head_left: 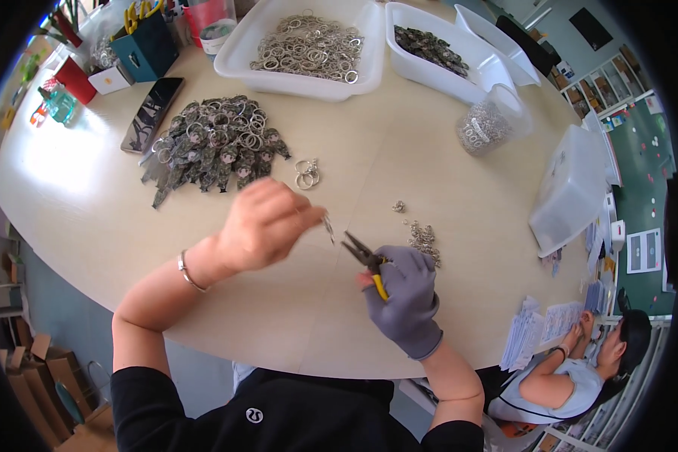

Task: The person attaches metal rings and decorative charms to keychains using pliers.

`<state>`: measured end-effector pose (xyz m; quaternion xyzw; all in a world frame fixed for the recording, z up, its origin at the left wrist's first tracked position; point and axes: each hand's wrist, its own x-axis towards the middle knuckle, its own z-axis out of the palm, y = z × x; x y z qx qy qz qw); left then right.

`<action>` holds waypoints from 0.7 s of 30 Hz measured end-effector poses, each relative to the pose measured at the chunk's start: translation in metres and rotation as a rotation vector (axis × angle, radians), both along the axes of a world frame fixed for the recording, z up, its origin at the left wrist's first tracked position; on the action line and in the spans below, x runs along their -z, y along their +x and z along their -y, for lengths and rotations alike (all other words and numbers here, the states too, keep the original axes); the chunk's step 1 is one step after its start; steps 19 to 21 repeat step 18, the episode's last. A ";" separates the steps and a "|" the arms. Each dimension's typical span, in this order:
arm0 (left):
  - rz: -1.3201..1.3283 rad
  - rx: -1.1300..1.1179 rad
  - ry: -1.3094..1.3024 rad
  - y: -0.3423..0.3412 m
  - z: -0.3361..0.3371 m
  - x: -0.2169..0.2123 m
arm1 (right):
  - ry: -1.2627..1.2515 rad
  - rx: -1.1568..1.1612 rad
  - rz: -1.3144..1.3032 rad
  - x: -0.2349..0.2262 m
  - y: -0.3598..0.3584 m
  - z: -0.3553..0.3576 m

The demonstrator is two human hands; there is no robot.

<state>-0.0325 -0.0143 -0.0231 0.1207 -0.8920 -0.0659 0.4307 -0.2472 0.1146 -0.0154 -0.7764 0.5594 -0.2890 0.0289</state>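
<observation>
My bare left hand [267, 226] is raised over the table, its thumb and fingers pinched on a small metal keychain piece [328, 228] that dangles toward the right; its details are blurred. My right hand [408, 301], in a grey glove, grips pliers [363, 255] with dark jaws and yellow handles. The plier tips point up and left, a little apart from the metal piece. Small metal rings [423, 242] lie loosely just beyond the glove, with a smaller cluster [399, 206] farther off. Past my left hand are a few loose key rings [306, 175] and a heap of camouflage figure keychains [211, 147].
At the back stand a white tub [297, 87] of key rings and another white tub [438, 80] of camouflage figures. A clear cup [484, 129] holds small metal parts. A phone [152, 114] lies left. A co-worker [554, 380] handles papers at right, near an upturned plastic bin [569, 188].
</observation>
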 end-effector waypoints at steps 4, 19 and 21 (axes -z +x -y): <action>0.050 -0.436 0.020 0.021 0.022 -0.023 | -0.021 0.180 0.105 0.005 -0.030 0.008; 0.417 -0.194 0.301 -0.030 -0.001 0.007 | 0.059 0.500 0.687 0.009 -0.087 0.020; 0.417 -0.194 0.301 -0.030 -0.001 0.007 | 0.059 0.500 0.687 0.009 -0.087 0.020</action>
